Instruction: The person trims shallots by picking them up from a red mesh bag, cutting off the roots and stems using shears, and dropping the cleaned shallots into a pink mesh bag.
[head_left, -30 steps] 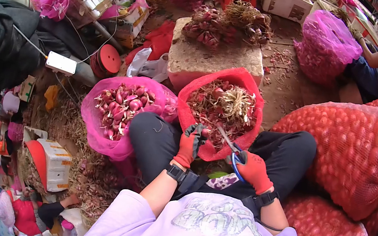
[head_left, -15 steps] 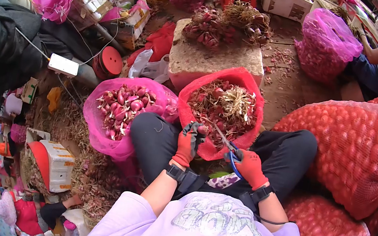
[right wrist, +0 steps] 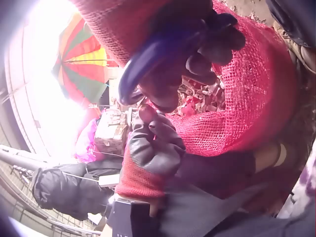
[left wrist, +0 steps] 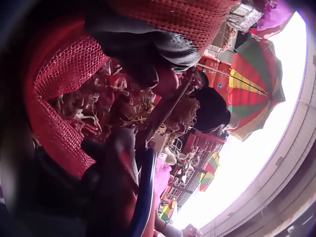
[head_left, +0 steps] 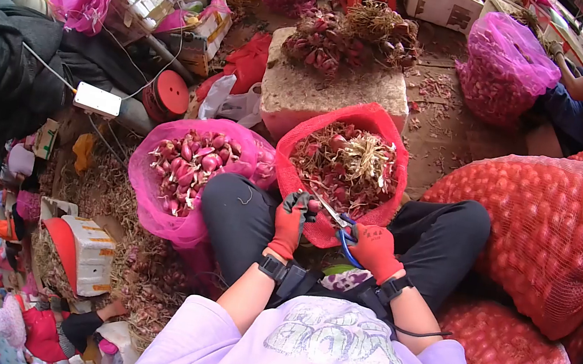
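Setting: A seated person in a lilac top works over a red mesh sack [head_left: 288, 153] of shallot trimmings, held upright between the knees at a crowded market stall.
Left hand [head_left: 292, 221]: Gloved in red and black, fingers curled around a single shallot [head_left: 315, 205], pinching it at the sack's near rim.
Right hand [head_left: 370, 248]: Gloved in red, fingers through the blue handles of a pair of scissors [head_left: 340, 226], gripping them; the blades point toward the shallot, and whether they touch it cannot be made out.
Beside the sack: A pink mesh bag [head_left: 148, 195] of cleaned shallots sits at the person's left knee.
Behind: A stone block [head_left: 334, 91] carries untrimmed bunches [head_left: 349, 34].
Right side: Filled orange net sacks [head_left: 548, 240] press against the leg.
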`<state>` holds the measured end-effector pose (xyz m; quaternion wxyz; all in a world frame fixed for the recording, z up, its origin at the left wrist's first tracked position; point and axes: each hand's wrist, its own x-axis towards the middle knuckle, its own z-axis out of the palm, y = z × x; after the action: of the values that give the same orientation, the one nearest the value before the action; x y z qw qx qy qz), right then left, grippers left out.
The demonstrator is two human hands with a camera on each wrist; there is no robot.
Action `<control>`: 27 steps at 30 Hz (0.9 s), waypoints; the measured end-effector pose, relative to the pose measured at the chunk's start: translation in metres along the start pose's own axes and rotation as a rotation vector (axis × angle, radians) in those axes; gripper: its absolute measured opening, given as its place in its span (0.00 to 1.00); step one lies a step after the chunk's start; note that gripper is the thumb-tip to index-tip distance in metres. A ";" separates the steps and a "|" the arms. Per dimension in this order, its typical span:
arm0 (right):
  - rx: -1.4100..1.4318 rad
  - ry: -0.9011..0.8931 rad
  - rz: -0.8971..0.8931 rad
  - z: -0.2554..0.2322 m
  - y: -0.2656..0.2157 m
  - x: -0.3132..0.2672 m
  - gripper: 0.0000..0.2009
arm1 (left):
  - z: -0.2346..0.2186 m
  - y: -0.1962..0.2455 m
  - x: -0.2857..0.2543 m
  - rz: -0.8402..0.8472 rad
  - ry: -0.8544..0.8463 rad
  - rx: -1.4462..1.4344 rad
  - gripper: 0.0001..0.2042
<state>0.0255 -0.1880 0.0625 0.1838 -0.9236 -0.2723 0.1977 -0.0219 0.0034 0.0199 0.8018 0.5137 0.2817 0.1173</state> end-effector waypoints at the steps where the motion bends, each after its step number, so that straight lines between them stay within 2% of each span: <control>1: -0.014 0.013 0.013 -0.002 0.002 -0.001 0.25 | 0.000 -0.001 0.000 0.058 -0.013 0.046 0.07; 4: 0.014 0.016 0.090 -0.011 0.006 -0.006 0.25 | 0.006 0.017 -0.003 0.234 0.007 0.145 0.07; 5: 0.070 0.096 0.065 -0.011 0.012 -0.006 0.24 | 0.011 0.030 -0.003 0.298 0.019 0.166 0.06; 6: 0.128 0.174 0.043 -0.008 0.019 -0.009 0.23 | 0.001 0.049 -0.003 0.332 0.093 0.223 0.06; 7: 0.191 0.244 0.024 -0.005 0.023 -0.013 0.22 | -0.023 0.055 0.005 0.545 0.286 0.377 0.07; 8: 0.213 0.226 0.036 -0.012 0.020 -0.015 0.23 | -0.032 0.082 0.001 0.478 0.426 0.165 0.07; 9: 0.221 0.220 0.040 -0.012 0.020 -0.014 0.22 | -0.054 0.102 0.012 0.534 0.390 -0.074 0.08; 11: 0.237 0.219 0.033 -0.014 0.019 -0.006 0.20 | -0.118 0.122 0.033 0.612 0.479 -0.160 0.09; 13: 0.158 0.270 -0.029 -0.017 0.011 0.007 0.16 | -0.158 0.136 0.036 0.543 0.600 -0.130 0.12; 14: 0.134 0.306 -0.067 -0.017 0.005 0.017 0.15 | -0.173 0.138 0.034 0.532 0.573 -0.179 0.15; 16: 0.136 0.348 -0.143 -0.028 -0.013 0.043 0.15 | -0.199 0.129 0.036 0.472 0.630 -0.228 0.17; 17: 0.164 0.348 -0.180 -0.037 -0.022 0.058 0.15 | -0.205 0.127 0.038 0.437 0.656 -0.250 0.18; 18: 0.172 0.429 -0.216 -0.036 -0.024 0.078 0.15 | -0.151 0.140 0.022 0.663 0.795 -0.081 0.19; 19: 0.177 0.509 -0.254 -0.033 -0.022 0.100 0.14 | -0.121 0.147 0.010 0.669 0.748 0.040 0.19; 21: 0.068 0.386 -0.129 -0.043 -0.011 0.132 0.16 | -0.082 0.151 -0.002 0.673 0.655 0.276 0.18; 22: 0.028 0.395 -0.070 -0.038 0.003 0.145 0.17 | -0.064 0.145 0.004 0.750 0.493 0.255 0.17; 23: 0.046 0.332 0.014 -0.038 0.017 0.151 0.17 | -0.047 0.142 0.008 0.682 0.330 0.332 0.16; 24: 0.108 0.371 -0.010 -0.033 0.035 0.154 0.19 | -0.027 0.141 0.012 0.613 0.167 0.406 0.16; 26: 0.248 0.486 -0.051 -0.012 0.072 0.157 0.22 | 0.022 0.137 0.022 0.326 -0.051 0.381 0.14; 27: 0.325 0.565 -0.066 0.002 0.090 0.158 0.24 | 0.038 0.123 0.041 0.312 -0.146 0.404 0.14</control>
<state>0.1853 -0.1673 -0.0207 0.4035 -0.8911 -0.2052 -0.0318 0.0453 0.0488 0.1278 0.6735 0.7076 0.1582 0.1437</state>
